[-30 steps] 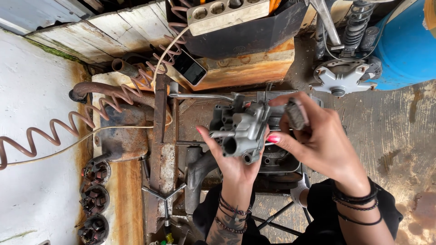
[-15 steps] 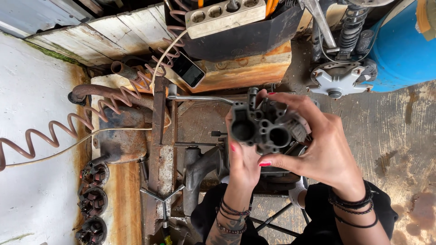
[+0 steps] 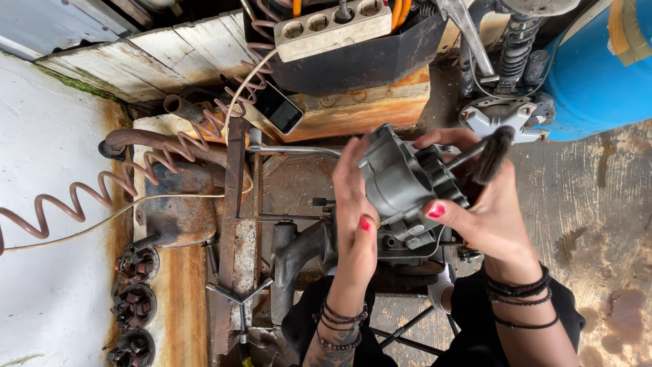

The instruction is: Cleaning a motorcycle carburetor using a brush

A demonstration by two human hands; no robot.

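Since half a second ago I've turned the grey engine casting [image 3: 401, 180] smooth side up, left hand [image 3: 353, 204] flat against its 9 o'clock side, right hand [image 3: 485, 211] gripping its 3 o'clock edge plus a brush [image 3: 485, 155], above the rusty desk [image 3: 234, 224].

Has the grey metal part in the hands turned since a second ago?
Yes. The grey metal part has rotated: its open bores faced the camera before, now its smooth rounded side does. It remains right of the phone.

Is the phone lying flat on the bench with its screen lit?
No. The phone has a dark screen and leans tilted against the rusty orange box, well away from both hands.
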